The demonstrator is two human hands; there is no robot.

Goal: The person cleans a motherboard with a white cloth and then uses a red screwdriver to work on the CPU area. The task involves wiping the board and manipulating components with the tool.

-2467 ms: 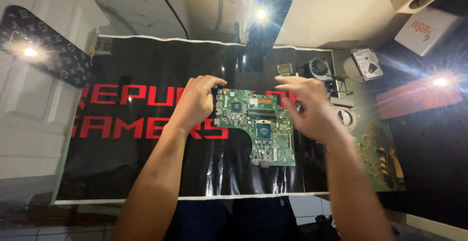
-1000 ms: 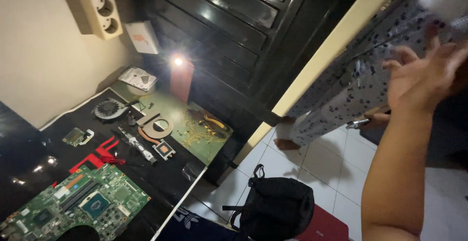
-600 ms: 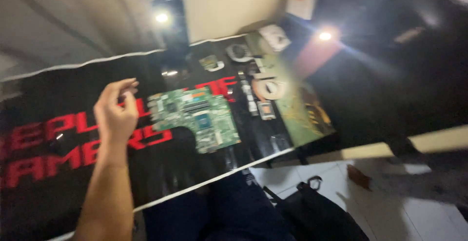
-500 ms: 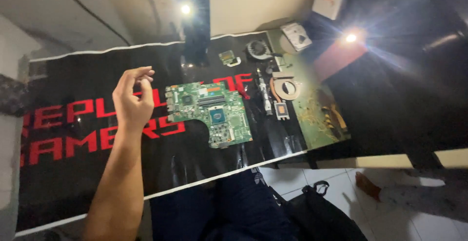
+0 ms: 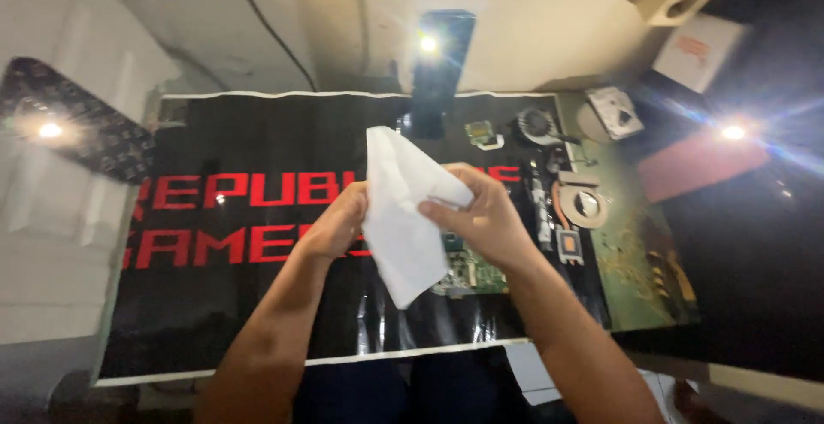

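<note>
White tissue sheet [image 5: 402, 209], thin and creased, held above the black desk mat [image 5: 249, 304]; it hides most of the green circuit board [image 5: 474, 274], only the board's lower right corner showing. Left hand [image 5: 336, 222] pinches the sheet's left edge; right hand [image 5: 481, 214] grips its right fold. Right of the board: round cooling fan [image 5: 538, 124], copper heat pipe [image 5: 582, 205]. Glare blurs the far right.
</note>
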